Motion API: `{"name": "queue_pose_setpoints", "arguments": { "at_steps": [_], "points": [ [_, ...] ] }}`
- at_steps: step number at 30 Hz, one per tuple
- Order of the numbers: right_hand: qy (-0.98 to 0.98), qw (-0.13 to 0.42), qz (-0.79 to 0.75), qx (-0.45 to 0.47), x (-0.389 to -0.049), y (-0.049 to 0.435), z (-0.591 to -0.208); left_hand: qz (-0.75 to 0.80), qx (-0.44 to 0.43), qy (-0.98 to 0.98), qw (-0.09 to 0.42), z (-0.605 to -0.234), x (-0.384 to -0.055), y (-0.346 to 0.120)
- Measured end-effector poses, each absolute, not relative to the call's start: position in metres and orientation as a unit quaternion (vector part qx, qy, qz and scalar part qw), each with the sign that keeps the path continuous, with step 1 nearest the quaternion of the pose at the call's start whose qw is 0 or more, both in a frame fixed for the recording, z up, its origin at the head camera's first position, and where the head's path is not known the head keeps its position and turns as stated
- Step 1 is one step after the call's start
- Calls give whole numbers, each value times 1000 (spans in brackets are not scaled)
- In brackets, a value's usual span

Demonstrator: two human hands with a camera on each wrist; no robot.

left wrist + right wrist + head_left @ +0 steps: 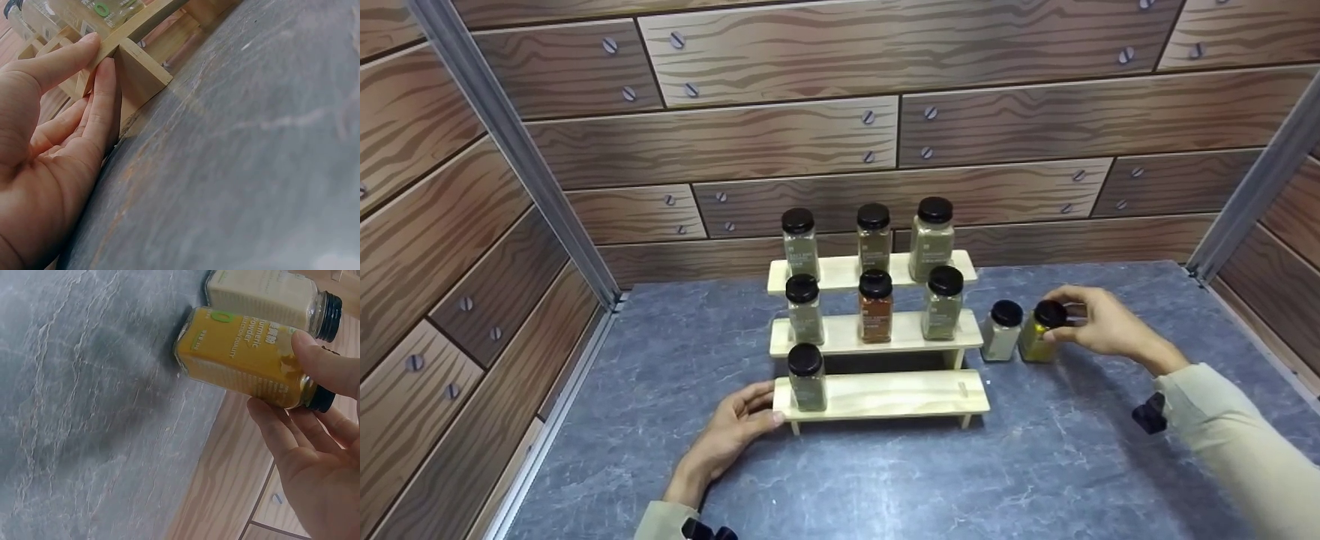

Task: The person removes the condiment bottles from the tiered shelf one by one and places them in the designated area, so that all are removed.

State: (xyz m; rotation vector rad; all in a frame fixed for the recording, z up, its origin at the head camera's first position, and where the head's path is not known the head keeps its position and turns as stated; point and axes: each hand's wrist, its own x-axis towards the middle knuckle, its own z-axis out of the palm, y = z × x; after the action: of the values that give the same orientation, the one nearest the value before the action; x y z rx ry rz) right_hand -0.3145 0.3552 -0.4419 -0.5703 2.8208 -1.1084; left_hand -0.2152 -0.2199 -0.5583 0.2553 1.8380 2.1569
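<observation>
The turmeric jar is gripped by the right hand, with the thumb on one side and fingers on the other, high up near its cap. It is found at the right of the scene, beside a pale-filled jar; whether its base is touching the desk or just lifted cannot be told. To the left, the end of the spice rack's lowest board is pinched by the left hand, thumb above and fingers underneath.

If the high grip were loosened, the smooth glass could be let slip or be swung sideways, and the pale-filled jar could then be knocked over. If the rack were tugged or lifted at its left end, the jars could be rocked off its narrow boards; the lone near-tier jar, placed close to the left thumb, seems most exposed.

Squared, clear glass bodies are topped by round black caps. Yellow powder is seen through the turmeric jar, and an orange-red filling through the middle-tier centre jar. The rack is built of pale, grained wood in three stepped boards. The desk is covered in blue-grey, white-veined marbling.
</observation>
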Motion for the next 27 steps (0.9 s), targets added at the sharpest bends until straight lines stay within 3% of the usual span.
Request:
{"name": "queue_pose_setpoints", "arguments": {
  "at_steps": [17, 27],
  "points": [
    [908, 45, -371, -189, -313, 354, -438, 756, 99, 629, 148, -560, -216, -219],
    [920, -51, -330, -206, -293, 339, -401, 756, 96, 631, 147, -560, -215, -220]
  ]
}}
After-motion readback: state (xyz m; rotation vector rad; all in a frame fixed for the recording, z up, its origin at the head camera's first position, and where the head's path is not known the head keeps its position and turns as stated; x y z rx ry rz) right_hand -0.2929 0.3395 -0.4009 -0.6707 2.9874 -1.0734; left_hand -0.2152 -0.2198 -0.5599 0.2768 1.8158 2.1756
